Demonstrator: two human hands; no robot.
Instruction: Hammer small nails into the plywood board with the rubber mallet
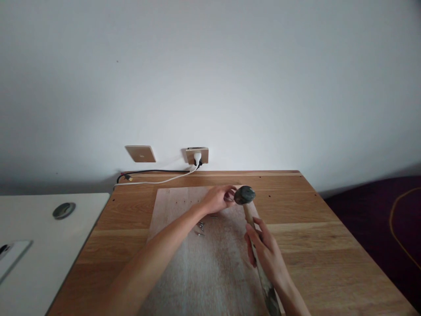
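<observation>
Hammer (245, 195) wrapped in my right fingers (254, 235), I'd tap softly, minding my left fingers (226, 189), whose hold I can't tell.

At the right of a pale board (197, 272), a mallet (244, 196) is gripped by the right hand (265, 250). Near the board's far edge, whatever may be pinched by the left hand (215, 199) is partly hidden. Small metal pieces (201, 225) are scattered on the board.

Rt tbl (315, 250) free, nails (201, 226) partly blocking bd (197, 272)
</observation>
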